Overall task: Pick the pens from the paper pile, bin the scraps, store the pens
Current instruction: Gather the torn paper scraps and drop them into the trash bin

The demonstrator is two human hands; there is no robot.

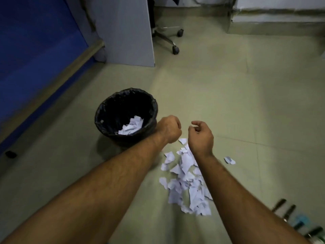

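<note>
No legible writing on scraps (188, 180)

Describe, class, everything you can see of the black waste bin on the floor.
The waste bin is round and black, lined with a crinkled black plastic bag folded over its rim. It stands upright on the tiled floor, open at the top, left of the scattered paper pile. A heap of white paper scraps lies inside. The left hand overlaps its right edge in view; contact cannot be told.
</note>
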